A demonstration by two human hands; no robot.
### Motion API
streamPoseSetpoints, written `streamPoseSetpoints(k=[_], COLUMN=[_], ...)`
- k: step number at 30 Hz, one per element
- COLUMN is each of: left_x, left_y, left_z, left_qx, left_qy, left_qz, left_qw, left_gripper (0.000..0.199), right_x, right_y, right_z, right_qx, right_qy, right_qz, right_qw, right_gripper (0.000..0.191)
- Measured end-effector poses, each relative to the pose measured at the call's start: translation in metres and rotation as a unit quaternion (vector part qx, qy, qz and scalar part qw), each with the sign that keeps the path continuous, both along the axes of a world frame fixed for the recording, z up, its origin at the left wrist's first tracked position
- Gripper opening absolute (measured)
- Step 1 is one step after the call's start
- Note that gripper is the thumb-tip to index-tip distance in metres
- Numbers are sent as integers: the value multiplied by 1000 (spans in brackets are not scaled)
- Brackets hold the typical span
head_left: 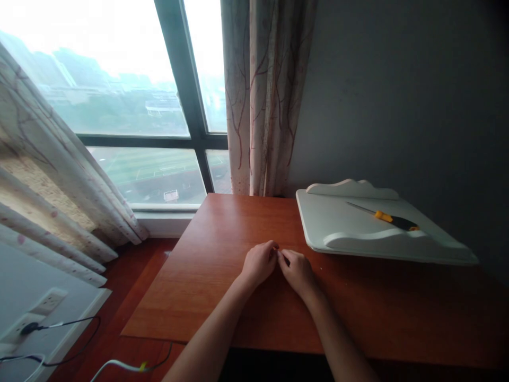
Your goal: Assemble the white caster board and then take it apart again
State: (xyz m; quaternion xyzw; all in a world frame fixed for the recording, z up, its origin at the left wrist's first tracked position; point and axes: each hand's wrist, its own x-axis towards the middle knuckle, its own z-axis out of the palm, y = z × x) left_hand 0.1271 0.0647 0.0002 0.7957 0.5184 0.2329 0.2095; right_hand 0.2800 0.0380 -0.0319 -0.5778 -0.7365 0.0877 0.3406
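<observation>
Both left hand (259,262) and right hand (298,269) hover above the table (207,265), each grip pinched closed, contents unclear.

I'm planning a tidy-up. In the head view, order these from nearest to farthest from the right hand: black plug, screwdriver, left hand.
From the right hand:
1. Left hand: just to its left, fingertips close together.
2. Screwdriver: ahead and to the right, on the white board.
3. Black plug: far off to the left, low at the wall.

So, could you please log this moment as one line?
left hand, right hand: fingers close together over table | anything held: unclear | screwdriver: on white shelf
</observation>
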Motion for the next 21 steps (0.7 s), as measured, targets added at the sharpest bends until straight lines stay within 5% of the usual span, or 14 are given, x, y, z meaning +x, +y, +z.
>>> streamPoseSetpoints(k=[21], left_x=[0], left_y=[0], left_z=[1], left_qx=[-2], left_qy=[0], left_qz=[-2], left_qw=[1000], left_gripper=[25], right_x=[0], right_y=[0], right_z=[1], right_qx=[-8], right_qy=[12], right_qz=[0], right_qw=[1000], right_gripper=[37])
